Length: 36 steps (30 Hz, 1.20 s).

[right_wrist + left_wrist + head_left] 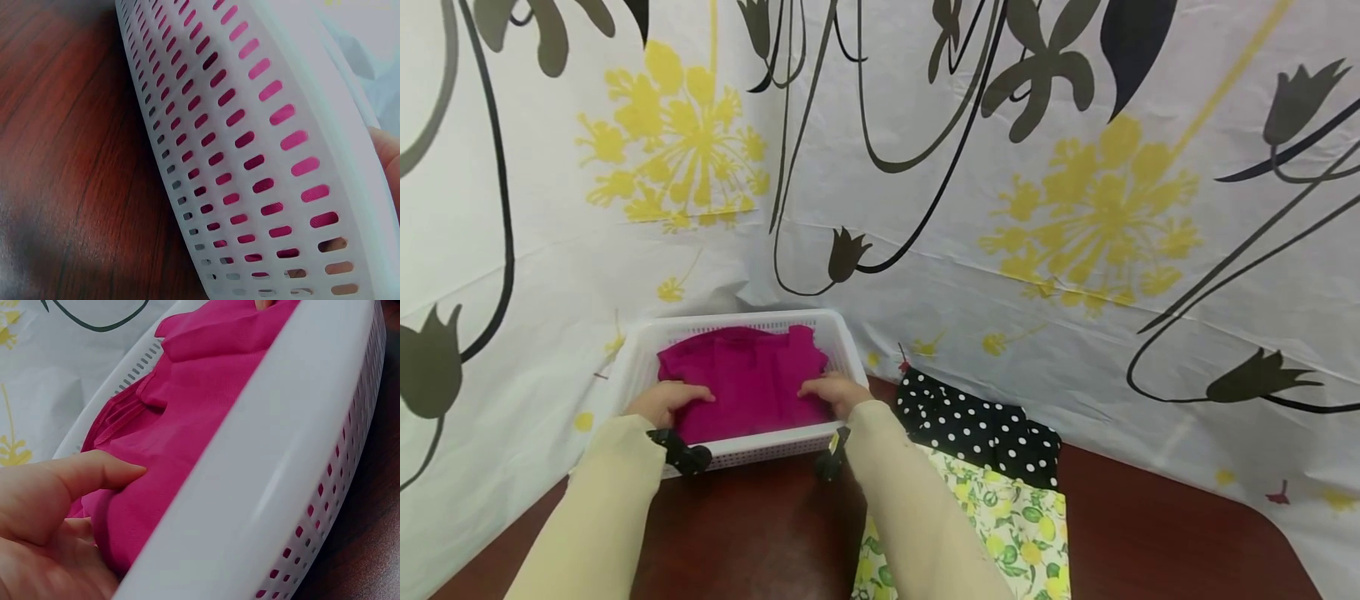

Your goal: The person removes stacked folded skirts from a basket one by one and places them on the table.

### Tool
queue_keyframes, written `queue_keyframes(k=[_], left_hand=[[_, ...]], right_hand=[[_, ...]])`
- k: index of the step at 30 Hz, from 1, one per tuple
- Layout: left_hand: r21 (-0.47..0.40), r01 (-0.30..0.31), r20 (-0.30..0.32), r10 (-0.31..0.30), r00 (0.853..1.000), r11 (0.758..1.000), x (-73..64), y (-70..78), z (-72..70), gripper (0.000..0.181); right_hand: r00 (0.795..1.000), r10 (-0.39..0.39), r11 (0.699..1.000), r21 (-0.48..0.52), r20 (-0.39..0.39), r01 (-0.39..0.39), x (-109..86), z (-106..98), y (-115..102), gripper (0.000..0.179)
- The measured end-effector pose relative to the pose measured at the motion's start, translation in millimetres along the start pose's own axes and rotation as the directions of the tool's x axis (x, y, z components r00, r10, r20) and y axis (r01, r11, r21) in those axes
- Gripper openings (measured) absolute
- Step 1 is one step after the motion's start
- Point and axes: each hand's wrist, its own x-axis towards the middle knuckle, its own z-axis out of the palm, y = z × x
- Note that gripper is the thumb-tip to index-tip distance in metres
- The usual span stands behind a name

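Note:
A folded magenta garment (752,383) lies inside a white perforated plastic basket (775,442). At the garment's left edge, my left hand (664,403) grips it; in the left wrist view the thumb of the left hand (47,506) presses on top and the other fingers go under the cloth. My right hand (841,392) holds the opposite edge, thumb over the cloth, its other fingers mostly hidden. From the right wrist view, the basket wall (244,162) covers most of that hand, and magenta cloth shows through the slots.
Right of the basket, a black cloth with white dots (970,425) and a lemon-print cloth (1011,525) lie on the dark red-brown table (752,533). The right forearm passes over the lemon-print cloth. A white flower-patterned curtain (917,217) hangs behind the basket.

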Motion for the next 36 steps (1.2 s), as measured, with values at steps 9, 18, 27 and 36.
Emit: queue_keyframes(k=[9, 18, 27, 36], left_hand=[[-0.232, 0.011, 0.007, -0.01, 1.0, 0.973, -78.8, 42.9, 27.7, 0.025], [-0.318, -0.031, 0.041, 0.046, 0.998, 0.948, -90.3, 49.9, 29.0, 0.053], [-0.424, -0.069, 0.093, 0.12, 0.988, 0.903, -90.5, 56.1, 34.1, 0.077], [-0.427, -0.136, 0.099, 0.195, 0.976, 0.894, -108.1, 78.4, 38.0, 0.091]], right_hand=[[0.999, -0.029, 0.999, 0.035, -0.023, 0.03, -5.7, -3.5, -4.7, 0.042], [0.999, -0.037, 0.994, 0.107, 0.006, 0.036, -14.4, -10.5, -10.8, 0.031], [0.996, -0.085, 0.995, 0.05, 0.006, 0.085, -28.4, -21.4, -24.9, 0.016], [0.988, -0.155, 0.983, 0.101, 0.021, 0.152, -48.9, -27.7, -44.2, 0.024]])
